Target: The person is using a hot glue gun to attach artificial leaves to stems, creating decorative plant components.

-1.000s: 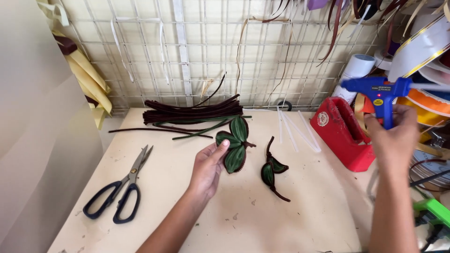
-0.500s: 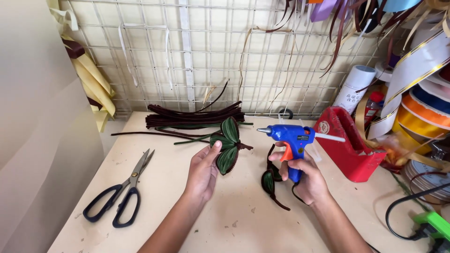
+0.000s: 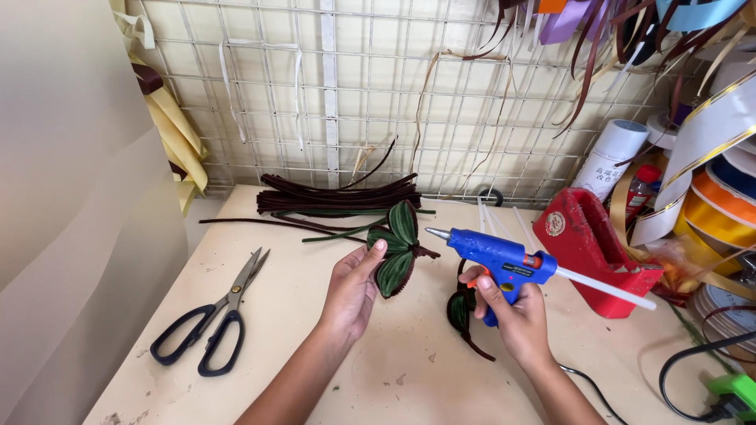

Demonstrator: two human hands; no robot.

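Left hand point(image 3: 350, 293) sits just left of centre in the frame, fingers pinched around a little cluster of dark green ribbon leaves point(image 3: 396, 248), thumb on top and the rest curled underneath. The leaves are held up off the table point(image 3: 315, 362), right in the middle of the shot. Right hand point(image 3: 513, 313) is a bit right of centre, fingers wrapped tight around the handle of a blue glue gun point(image 3: 498, 256), index finger resting on the orange trigger. The metal nozzle points left toward the leaves, close to them but not touching. A clear glue stick point(image 3: 606, 288) pokes out the back of the gun toward the right.

Under the right hand there's another leaf piece point(image 3: 461, 313) lying flat on the table, partly hidden by the hand. Black-handled scissors point(image 3: 209, 327) lie at lower left, blades shut. A bundle of dark brown strips point(image 3: 339, 197) lies at the back of the table against the wire grid point(image 3: 331, 94). A red plastic holder point(image 3: 594, 248) sits at the right, with ribbon rolls point(image 3: 720, 201) stacked at the right edge. Black cord point(image 3: 685, 370) trails at lower right.
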